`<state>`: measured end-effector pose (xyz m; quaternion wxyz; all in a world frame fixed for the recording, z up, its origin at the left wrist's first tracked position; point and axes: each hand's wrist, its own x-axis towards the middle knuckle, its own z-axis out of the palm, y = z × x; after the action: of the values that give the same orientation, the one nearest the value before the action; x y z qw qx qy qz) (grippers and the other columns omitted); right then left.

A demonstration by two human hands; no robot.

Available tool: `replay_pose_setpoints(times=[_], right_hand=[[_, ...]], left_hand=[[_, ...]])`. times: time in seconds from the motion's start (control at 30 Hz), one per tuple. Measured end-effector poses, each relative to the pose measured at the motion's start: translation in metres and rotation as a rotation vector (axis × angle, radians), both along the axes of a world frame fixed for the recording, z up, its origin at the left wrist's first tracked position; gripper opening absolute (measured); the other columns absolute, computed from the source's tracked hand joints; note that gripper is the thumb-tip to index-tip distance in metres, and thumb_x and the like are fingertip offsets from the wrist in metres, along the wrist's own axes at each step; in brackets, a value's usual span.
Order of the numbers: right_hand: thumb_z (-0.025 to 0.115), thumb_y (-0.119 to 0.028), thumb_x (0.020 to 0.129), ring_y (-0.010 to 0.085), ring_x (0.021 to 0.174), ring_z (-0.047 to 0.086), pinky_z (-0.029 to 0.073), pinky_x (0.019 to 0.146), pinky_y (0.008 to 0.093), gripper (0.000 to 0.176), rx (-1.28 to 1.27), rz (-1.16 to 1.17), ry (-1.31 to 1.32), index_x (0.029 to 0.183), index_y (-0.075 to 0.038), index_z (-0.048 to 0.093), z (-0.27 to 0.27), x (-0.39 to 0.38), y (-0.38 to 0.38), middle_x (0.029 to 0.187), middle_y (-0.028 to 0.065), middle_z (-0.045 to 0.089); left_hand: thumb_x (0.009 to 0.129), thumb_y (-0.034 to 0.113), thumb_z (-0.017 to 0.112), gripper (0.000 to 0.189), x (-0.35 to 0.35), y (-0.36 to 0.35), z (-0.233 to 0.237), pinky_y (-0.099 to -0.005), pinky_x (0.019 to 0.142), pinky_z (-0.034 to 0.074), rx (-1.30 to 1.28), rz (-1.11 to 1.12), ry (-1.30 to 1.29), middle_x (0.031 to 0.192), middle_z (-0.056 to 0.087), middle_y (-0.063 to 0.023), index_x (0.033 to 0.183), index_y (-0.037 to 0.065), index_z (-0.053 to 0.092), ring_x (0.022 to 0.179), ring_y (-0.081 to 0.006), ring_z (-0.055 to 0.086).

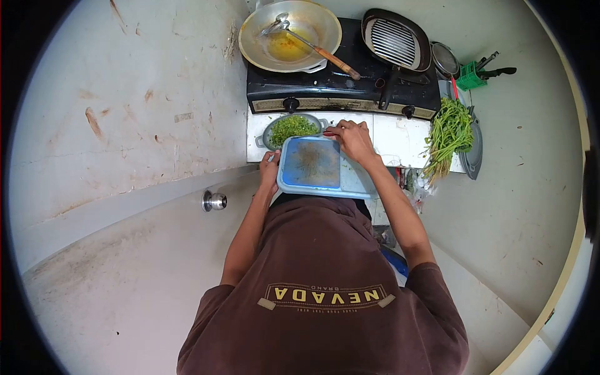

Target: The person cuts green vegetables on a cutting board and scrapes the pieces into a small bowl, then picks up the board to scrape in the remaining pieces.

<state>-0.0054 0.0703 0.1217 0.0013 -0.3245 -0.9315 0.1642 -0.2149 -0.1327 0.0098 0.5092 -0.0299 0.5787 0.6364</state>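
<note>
My left hand (pixel 269 169) is closed on the left edge of a light blue cutting board (pixel 359 180), which has a darker, worn blue panel and is held in front of my body. My right hand (pixel 355 141) is above the board's far right corner, fingers bent together around something small with a reddish part; I cannot make out what it is. Just past the board's far edge, a grey dish with side handles (pixel 262 141) holds chopped greens (pixel 294 127).
Behind the counter (pixel 400 140) stands a black gas stove (pixel 350 94) bearing a wok (pixel 247 47) with oil and ladles, and a grill pan (pixel 394 40). Leafy greens (pixel 451 134) lie at the right, near a green basket (pixel 470 76) of knives. A door knob (pixel 215 200) is at left.
</note>
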Motion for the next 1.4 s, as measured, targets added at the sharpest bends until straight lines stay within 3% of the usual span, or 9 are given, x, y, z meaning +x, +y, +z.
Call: replay_pose_setpoints(times=[0.47,0.7,1.07,1.27,1.4], right_hand=[[0.066,-0.020,0.097,0.0212,0.102,0.068,0.045,0.084,0.0476,0.026,-0.070,0.006,0.051,0.121,-0.024,0.075,0.000,-0.002,0.000,0.104,0.0028,0.070],[0.065,-0.022,0.099,0.0213,0.102,0.067,0.044,0.084,0.0467,0.027,0.004,-0.027,0.144,0.124,-0.026,0.073,-0.004,-0.009,-0.016,0.104,0.0011,0.069],[0.071,-0.012,0.089,0.0234,0.105,0.067,0.041,0.093,0.0512,0.034,0.129,0.137,-0.017,0.116,-0.032,0.077,0.012,-0.008,0.020,0.101,0.0011,0.070],[0.072,-0.017,0.090,0.0235,0.108,0.067,0.044,0.093,0.0522,0.028,-0.047,0.125,-0.129,0.114,-0.030,0.078,0.027,-0.029,0.018,0.102,0.0013,0.070],[0.070,-0.019,0.093,0.0250,0.107,0.068,0.047,0.091,0.0510,0.027,0.045,0.089,-0.028,0.118,-0.028,0.076,0.021,-0.030,0.009,0.105,0.0029,0.069]], left_hand=[[0.104,0.026,0.067,0.022,-0.004,-0.008,0.023,-0.0297,0.062,0.054,-0.030,0.036,0.025,0.084,0.067,-0.0046,0.099,0.006,0.058,0.070,-0.0120,0.060],[0.105,0.024,0.066,0.020,-0.006,-0.013,0.004,-0.0289,0.063,0.053,-0.002,0.066,0.065,0.084,0.067,-0.0045,0.101,0.007,0.058,0.070,-0.0113,0.059],[0.106,0.024,0.064,0.019,-0.001,-0.008,0.015,-0.0286,0.060,0.052,-0.004,0.046,0.074,0.084,0.068,-0.0056,0.101,0.007,0.057,0.068,-0.0108,0.060],[0.106,0.024,0.065,0.020,0.001,-0.004,0.024,-0.0288,0.057,0.050,-0.042,0.008,0.107,0.082,0.068,-0.0052,0.100,0.007,0.057,0.065,-0.0111,0.059],[0.105,0.025,0.066,0.021,-0.002,-0.007,0.012,-0.0282,0.057,0.049,-0.046,0.012,0.124,0.081,0.067,-0.0046,0.099,0.007,0.059,0.065,-0.0104,0.058]])
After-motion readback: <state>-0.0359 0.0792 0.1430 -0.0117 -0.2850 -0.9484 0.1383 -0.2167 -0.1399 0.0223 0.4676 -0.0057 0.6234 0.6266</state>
